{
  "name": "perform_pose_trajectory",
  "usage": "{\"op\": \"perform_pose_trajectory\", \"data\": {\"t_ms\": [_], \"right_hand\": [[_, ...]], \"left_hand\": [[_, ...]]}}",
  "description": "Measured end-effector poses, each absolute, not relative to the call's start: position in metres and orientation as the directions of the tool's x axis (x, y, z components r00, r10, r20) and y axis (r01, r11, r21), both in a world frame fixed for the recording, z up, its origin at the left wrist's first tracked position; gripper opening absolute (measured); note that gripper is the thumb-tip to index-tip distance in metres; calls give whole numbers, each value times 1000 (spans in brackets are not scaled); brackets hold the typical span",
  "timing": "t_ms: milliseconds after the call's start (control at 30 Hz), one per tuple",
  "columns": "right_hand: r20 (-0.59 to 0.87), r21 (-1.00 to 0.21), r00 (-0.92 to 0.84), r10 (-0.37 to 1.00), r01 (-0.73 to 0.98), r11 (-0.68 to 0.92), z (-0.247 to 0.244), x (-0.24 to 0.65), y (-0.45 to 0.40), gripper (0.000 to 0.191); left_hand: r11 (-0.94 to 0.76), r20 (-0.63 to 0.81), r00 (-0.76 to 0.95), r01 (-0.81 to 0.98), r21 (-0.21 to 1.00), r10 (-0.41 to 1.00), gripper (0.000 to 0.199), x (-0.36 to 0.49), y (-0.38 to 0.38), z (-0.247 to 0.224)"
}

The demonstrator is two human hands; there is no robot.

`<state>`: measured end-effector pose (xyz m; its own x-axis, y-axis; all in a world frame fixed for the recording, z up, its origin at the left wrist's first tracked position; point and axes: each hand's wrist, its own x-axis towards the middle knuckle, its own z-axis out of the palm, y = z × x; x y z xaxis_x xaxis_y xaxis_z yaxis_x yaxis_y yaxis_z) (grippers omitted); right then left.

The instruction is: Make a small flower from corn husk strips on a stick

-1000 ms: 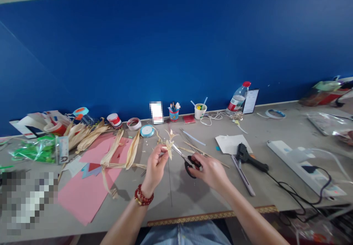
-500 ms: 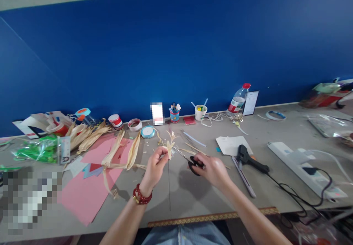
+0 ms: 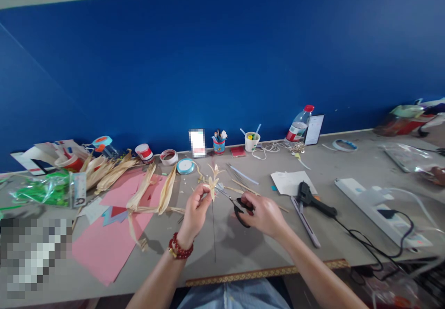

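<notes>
My left hand (image 3: 197, 209) pinches a small pale flower (image 3: 212, 186) made of what looks like corn husk. Its thin dark wire stem (image 3: 214, 235) hangs down below my fingers. In my right hand (image 3: 266, 211) are black-handled scissors (image 3: 242, 214), my fingers through the loops. The handles are spread apart, and the blades point left at the flower's petals, close beside my left fingertips. Whether the blades touch a petal, I cannot tell. Strips of dried husk (image 3: 168, 191) lie to the left of my left hand.
Pink paper sheets (image 3: 100, 253) and a bag of green material (image 3: 43, 191) lie left. A black glue gun (image 3: 316, 200), a lilac cutter (image 3: 306, 223) and a white power strip (image 3: 378, 211) with cables are right. Ribbon spool (image 3: 185, 166), cups and a bottle (image 3: 299, 127) line the blue wall.
The scissors' handles have spread wider, and the blades have shifted slightly left toward the flower. My left hand keeps its pinch on the flower. The whole view has shifted slightly.
</notes>
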<state>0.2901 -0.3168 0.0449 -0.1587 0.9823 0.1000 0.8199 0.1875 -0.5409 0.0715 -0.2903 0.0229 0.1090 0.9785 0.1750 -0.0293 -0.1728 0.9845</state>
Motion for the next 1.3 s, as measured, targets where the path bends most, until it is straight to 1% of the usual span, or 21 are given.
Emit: {"op": "perform_pose_trajectory", "data": {"t_ms": [100,200,333,467,533,667,733,833,933,1033,1100,1167,1300], "right_hand": [[101,-528,-151,983,830,181,45,291,-315,37],[121,-508,-151,981,840,192,44,294,-313,40],[154,-487,-167,974,845,222,42,298,-309,41],[175,-463,-162,971,857,227,38,300,-305,41],[193,-444,-154,969,867,226,37,306,-302,40],[241,-382,-34,970,916,127,33,330,-294,39],[252,-338,-16,968,935,104,30,342,-292,39],[231,-260,-99,968,953,159,23,347,-294,34],[198,-211,-155,968,958,196,18,340,-300,27],[194,-174,-189,963,959,224,14,335,-305,22],[186,-166,-204,961,958,236,11,335,-307,20],[162,-175,-204,965,957,231,7,337,-309,19],[72,-185,-165,984,967,175,-1,337,-315,20]], "left_hand": [[-111,122,103,-110,988,987,22,72,-290,16],[-89,104,100,-142,986,990,23,73,-289,13],[-90,104,101,-133,987,989,24,73,-289,16],[-120,133,117,-111,987,984,27,73,-288,20],[-112,125,128,-101,988,984,27,70,-288,22],[-29,45,117,-140,990,992,26,58,-289,25],[13,10,126,-180,984,992,25,51,-289,27],[38,-6,174,-181,983,985,24,45,-289,28],[20,3,190,-117,993,982,22,44,-288,23],[56,-43,210,-55,997,977,23,44,-286,14],[81,-72,211,-36,996,975,24,46,-284,8],[79,-71,202,-32,996,977,24,50,-282,4],[96,-84,209,-47,994,974,25,60,-279,2]]}}
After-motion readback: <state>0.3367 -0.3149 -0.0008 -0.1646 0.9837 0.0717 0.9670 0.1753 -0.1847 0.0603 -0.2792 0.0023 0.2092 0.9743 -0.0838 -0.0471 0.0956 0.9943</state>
